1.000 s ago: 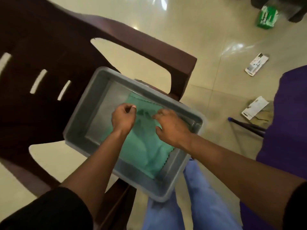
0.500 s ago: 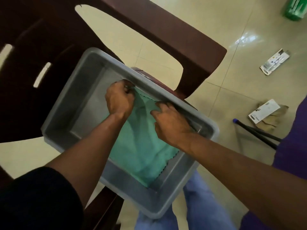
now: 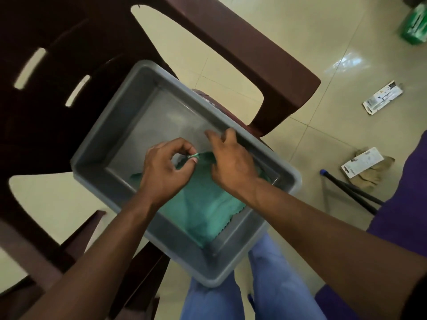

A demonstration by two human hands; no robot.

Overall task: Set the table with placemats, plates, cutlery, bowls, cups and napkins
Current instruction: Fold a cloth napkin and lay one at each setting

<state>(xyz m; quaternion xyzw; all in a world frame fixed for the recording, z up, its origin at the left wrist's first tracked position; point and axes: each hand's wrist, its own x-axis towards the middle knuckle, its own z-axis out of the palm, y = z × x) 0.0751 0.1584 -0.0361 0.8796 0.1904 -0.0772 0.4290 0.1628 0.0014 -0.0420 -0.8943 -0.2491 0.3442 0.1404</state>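
A green cloth napkin (image 3: 208,209) with a scalloped edge lies inside a grey plastic tub (image 3: 111,144) that sits on a dark brown plastic chair (image 3: 242,49). My left hand (image 3: 164,172) pinches the napkin's far corner between thumb and fingers and has lifted it off the tub floor. My right hand (image 3: 231,162) is over the napkin right beside it, with its index finger and thumb raised; whether its lower fingers grip the cloth is hidden. The rest of the tub holds nothing else that I can see.
Pale floor tiles (image 3: 300,31) surround the chair. On the floor at right lie two printed cards (image 3: 383,98) (image 3: 360,165), a black rod with a blue tip (image 3: 346,190) and a green packet (image 3: 413,26). A purple cloth surface (image 3: 406,199) fills the right edge. My blue trouser legs (image 3: 277,285) are below the tub.
Both hands have drawn back from the tub's far wall toward the middle. My left hand has pulled the napkin's far corner up and toward me, folding the cloth back.
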